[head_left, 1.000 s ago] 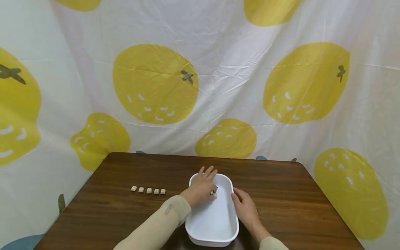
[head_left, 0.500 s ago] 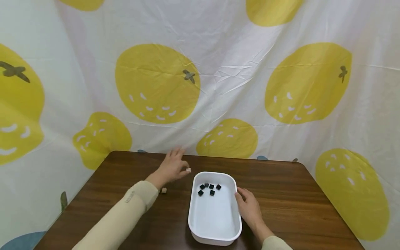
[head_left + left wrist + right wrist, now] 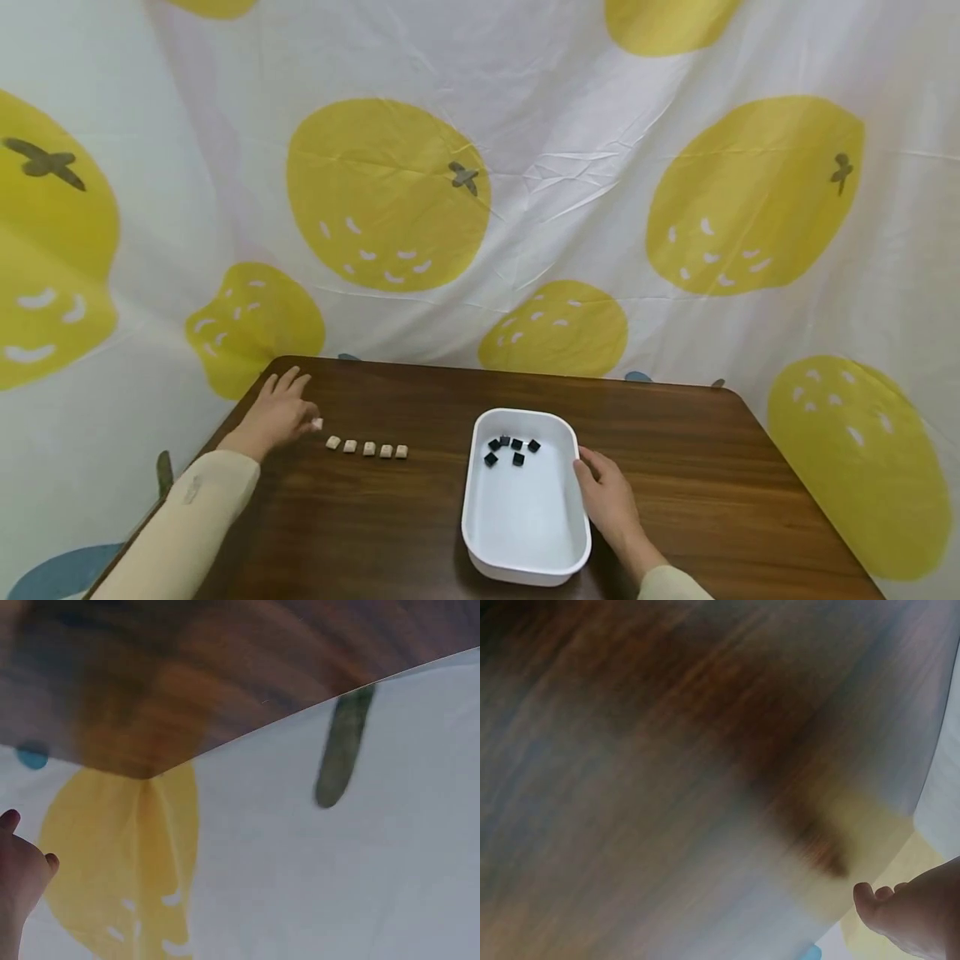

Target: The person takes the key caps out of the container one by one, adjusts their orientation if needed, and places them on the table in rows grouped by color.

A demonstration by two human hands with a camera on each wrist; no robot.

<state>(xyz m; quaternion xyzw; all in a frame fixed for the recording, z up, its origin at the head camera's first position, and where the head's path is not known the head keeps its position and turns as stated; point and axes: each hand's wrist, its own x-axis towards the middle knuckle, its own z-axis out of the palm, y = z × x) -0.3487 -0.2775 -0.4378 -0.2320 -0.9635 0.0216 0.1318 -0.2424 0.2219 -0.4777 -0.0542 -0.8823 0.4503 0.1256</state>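
At the table's left side my left hand (image 3: 276, 414) pinches a whitish keycap (image 3: 318, 424) between thumb and finger, its other fingers spread. Just to the right of it, a row of several beige keycaps (image 3: 369, 449) lies on the tabletop. A white rectangular tray (image 3: 528, 529) holds several black keycaps (image 3: 518, 459) near its far end. Against the tray's right wall rests my right hand (image 3: 609, 496), fingers fairly straight and thumb by the rim. Only part of the left hand (image 3: 22, 874) shows in the left wrist view, without the keycap.
Everything stands on a dark brown wooden table (image 3: 697, 492) with rounded far corners. Behind it hangs a white cloth (image 3: 555, 208) printed with yellow lemons. Bare wood shows between the row and the tray.
My left hand has come out of the tray with a whitish keycap and moved left, past the row to its left end. My right hand has stayed at the tray's right side.
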